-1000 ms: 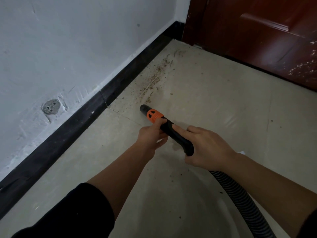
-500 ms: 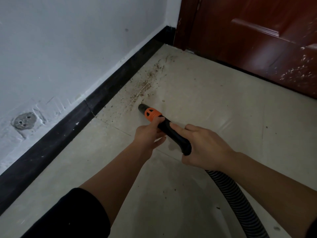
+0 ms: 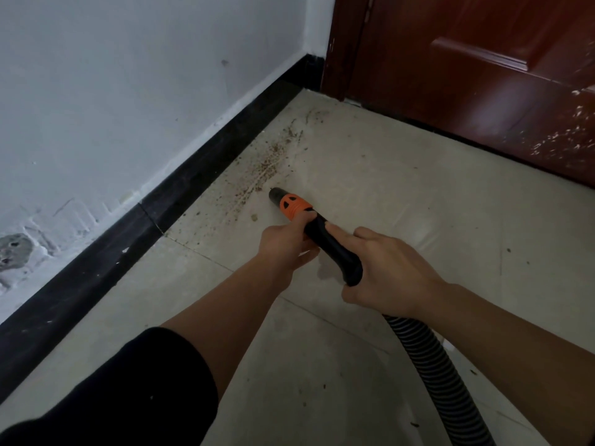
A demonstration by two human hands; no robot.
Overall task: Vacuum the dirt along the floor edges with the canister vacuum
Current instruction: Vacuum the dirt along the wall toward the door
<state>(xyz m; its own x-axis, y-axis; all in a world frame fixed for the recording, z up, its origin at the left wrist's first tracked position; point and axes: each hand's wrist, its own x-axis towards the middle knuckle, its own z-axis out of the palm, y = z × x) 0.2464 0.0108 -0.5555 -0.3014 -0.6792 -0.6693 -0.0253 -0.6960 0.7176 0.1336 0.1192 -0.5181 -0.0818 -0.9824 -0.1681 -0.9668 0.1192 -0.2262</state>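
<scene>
A pale tiled floor (image 3: 418,220) fills most of the view, running from the near edge to a far corner. On the left rises a white painted wall (image 3: 112,91), scuffed low down, and on the far right stands a dark red wooden door (image 3: 467,91), flecked with pale specks near its lower right. A black baseboard (image 3: 193,178) runs along the foot of the wall from the near left to the far corner beside the door frame. A black sleeve (image 3: 128,397) covers the person's left upper arm at the near left; both forearms are bare and reach forward. A ribbed black hose (image 3: 428,358) curves from the near right edge up to the right hand (image 3: 392,272), which is wrapped round the rear bend of the black vacuum handle (image 3: 335,249), forefinger laid along its top and the other fingers curled under. The left hand (image 3: 283,246) grasps the same handle further forward, fingers closed round it just behind the orange collar (image 3: 291,206). The short black nozzle tip (image 3: 275,194) ahead of the collar points far and left, low over the floor and apart from the baseboard; whether it touches the tile cannot be told. Brown dirt (image 3: 270,159) lies in a scattered strip just beside the baseboard, starting just beyond the tip and thinning toward the far corner. A round grey patch (image 3: 14,251) marks the wall at the near left.
</scene>
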